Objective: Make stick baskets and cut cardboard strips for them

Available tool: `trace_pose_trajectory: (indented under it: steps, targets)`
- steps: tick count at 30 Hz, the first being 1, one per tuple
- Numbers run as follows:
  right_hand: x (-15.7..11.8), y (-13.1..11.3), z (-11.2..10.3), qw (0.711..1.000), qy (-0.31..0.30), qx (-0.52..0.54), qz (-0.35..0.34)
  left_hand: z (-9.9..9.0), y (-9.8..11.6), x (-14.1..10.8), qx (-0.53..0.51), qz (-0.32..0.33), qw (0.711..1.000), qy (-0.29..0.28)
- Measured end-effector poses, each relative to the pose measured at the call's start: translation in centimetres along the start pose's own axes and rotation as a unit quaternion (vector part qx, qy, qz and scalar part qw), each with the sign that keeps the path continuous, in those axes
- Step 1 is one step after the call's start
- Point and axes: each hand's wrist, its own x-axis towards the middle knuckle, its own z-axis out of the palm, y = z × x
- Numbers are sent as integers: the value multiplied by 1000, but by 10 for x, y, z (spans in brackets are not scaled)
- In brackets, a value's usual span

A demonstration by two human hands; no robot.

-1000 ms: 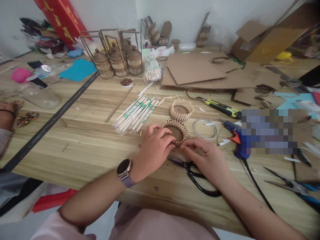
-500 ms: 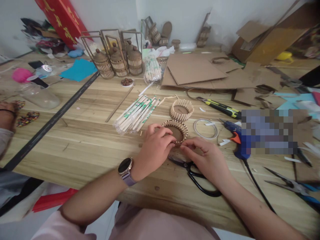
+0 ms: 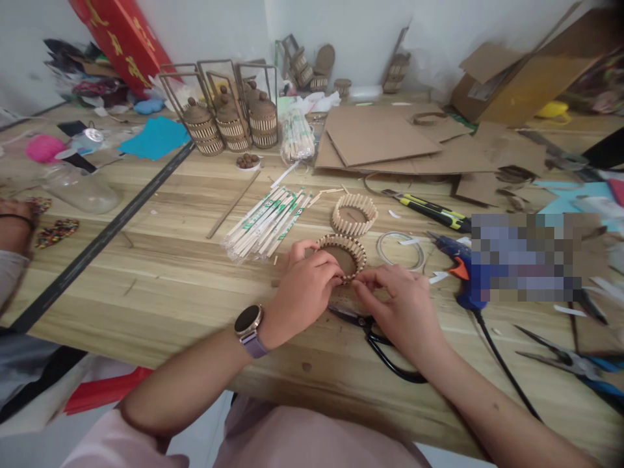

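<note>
A small round basket of upright stick pieces on a brown cardboard base sits in front of me. My left hand has its fingers closed over the near left rim of this basket. At the near right rim, the thumb and forefinger of my right hand are pinched together; whatever lies between them is too small to make out. Just behind stands a second ring of stick pieces on a cardboard disc. Black-handled scissors lie partly under my right hand.
Wrapped chopsticks lie to the left, a tape roll to the right. Further right are a utility knife, a blue glue gun and pliers. Cardboard sheets and handled lanterns stand behind. Another person's arm rests at far left.
My right hand has shifted very slightly at the basket's near rim. My left hand stays on the basket, its wrist moved a little to the right.
</note>
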Motion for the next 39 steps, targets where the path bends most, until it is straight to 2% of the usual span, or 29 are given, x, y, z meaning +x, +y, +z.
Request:
trace_pose_trajectory:
  steps: [15,18,23,26,33,39]
  targets:
    - [1,2,2,992,36,-109,-60,-1,-1,1,-15,-1,1000,-17]
    - [2,4,0,986,47,-121,-101,-1,-1,1,-15,0,1000,-15]
    - [8,5,-6,979,8,-117,-167,0,-1,-1,1,9,1000,-8]
    - [11,5,-6,979,-3,-104,-177,1,0,-2,11,9,1000,-1]
    - [10,3,-1,977,21,-120,-175,2,2,-2,13,23,1000,3]
    - [10,6,-5,972,9,-132,-195,2,-1,-2,3,21,1000,7]
